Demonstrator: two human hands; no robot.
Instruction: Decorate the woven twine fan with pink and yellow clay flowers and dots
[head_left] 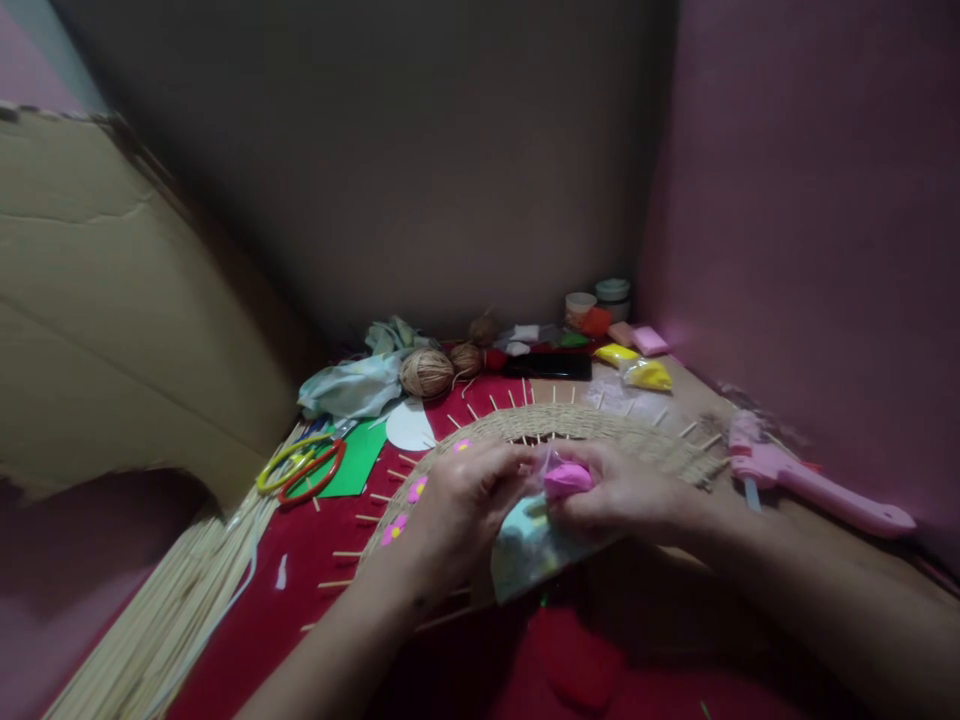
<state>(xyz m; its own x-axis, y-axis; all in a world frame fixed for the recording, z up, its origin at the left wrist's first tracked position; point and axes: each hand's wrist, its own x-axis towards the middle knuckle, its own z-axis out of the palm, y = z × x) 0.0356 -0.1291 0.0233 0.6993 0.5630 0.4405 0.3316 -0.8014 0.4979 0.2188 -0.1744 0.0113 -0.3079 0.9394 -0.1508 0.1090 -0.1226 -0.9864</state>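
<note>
1. On my feed the pink clay (568, 480) is up between both hands, over the middle of the woven arc (570, 420).
2. The right hand (619, 490) pinches the clay between thumb and fingers. The left hand (469, 490) has its fingers bent in toward the clear wrap (553, 459); I cannot tell whether they grip it.
3. I judge the work part-way: three pink flowers (418, 489) sit along the arc's left side, and I see none on its right. The clay looks at least partly wrapped.
4. Sticks poke out around the arc's outer edge; its near part I cannot make out, as hands, forearms and a patterned sheet (525, 555) block my view.
5. To the left lie scissors (311, 465) on green paper (360, 458), with loose sticks (150, 630) nearer.
6. Behind the arc are twine balls (426, 373), a phone (559, 366) and yellow packs (648, 375).
7. The glue gun (825, 488) lies near the arc's right end, close to the right forearm.
</note>
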